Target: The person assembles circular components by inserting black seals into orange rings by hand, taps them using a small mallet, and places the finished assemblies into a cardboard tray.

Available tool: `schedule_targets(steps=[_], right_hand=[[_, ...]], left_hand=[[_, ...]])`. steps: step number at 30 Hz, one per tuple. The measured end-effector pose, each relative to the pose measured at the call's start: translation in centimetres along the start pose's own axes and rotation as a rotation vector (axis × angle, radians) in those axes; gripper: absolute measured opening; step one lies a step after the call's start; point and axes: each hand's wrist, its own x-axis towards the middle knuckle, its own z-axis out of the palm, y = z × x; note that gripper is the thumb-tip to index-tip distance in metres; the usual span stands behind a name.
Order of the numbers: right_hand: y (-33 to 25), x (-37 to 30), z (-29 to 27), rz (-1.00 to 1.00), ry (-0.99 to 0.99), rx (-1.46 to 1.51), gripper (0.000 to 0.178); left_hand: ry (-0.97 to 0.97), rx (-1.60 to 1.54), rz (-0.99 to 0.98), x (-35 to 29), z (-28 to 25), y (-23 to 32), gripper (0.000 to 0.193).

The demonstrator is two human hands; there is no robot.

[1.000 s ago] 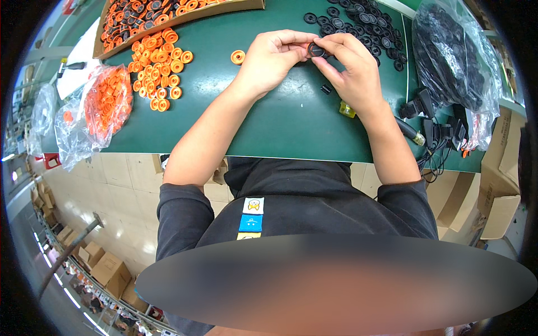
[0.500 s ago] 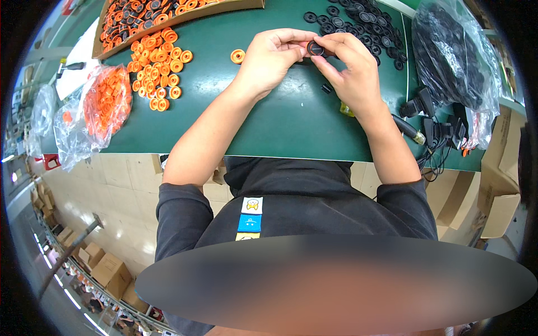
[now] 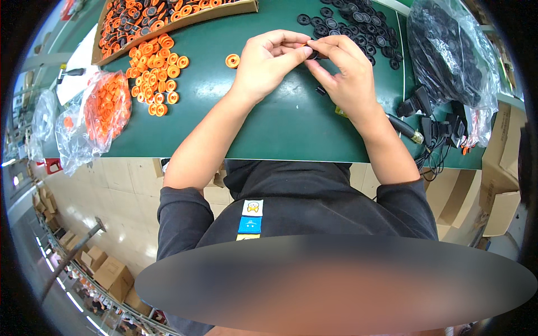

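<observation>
Black disc (image 3: pixel 314 55) has turned between the fingertips, showing less face than before; left hand (image 3: pixel 272 63) and right hand (image 3: pixel 347 71) pinch it, fingers nearly closed.

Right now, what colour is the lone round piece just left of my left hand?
The lone round piece is orange, clearest in the head view.

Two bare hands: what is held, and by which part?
Left hand and right hand pinch a small, round, black plastic piece by its edge; it is partly hidden.
</observation>
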Motion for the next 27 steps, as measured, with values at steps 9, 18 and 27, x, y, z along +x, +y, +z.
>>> schedule_targets(steps=[9, 18, 27], right_hand=[[0.8, -0.3, 0.6, 0.623, -0.042, 0.846, 0.025], [0.7, -0.5, 0.7, 0.658, -0.057, 0.926, 0.02], [0.4, -0.4, 0.4, 0.726, -0.057, 0.913, 0.02]], left_hand=[[0.106, 0.048, 0.155, -0.5, 0.5, 0.4, 0.024], [0.107, 0.036, 0.182, -0.6, 0.7, 0.2, 0.019], [0.082, -0.206, 0.053, -0.1, 0.5, -0.8, 0.018]])
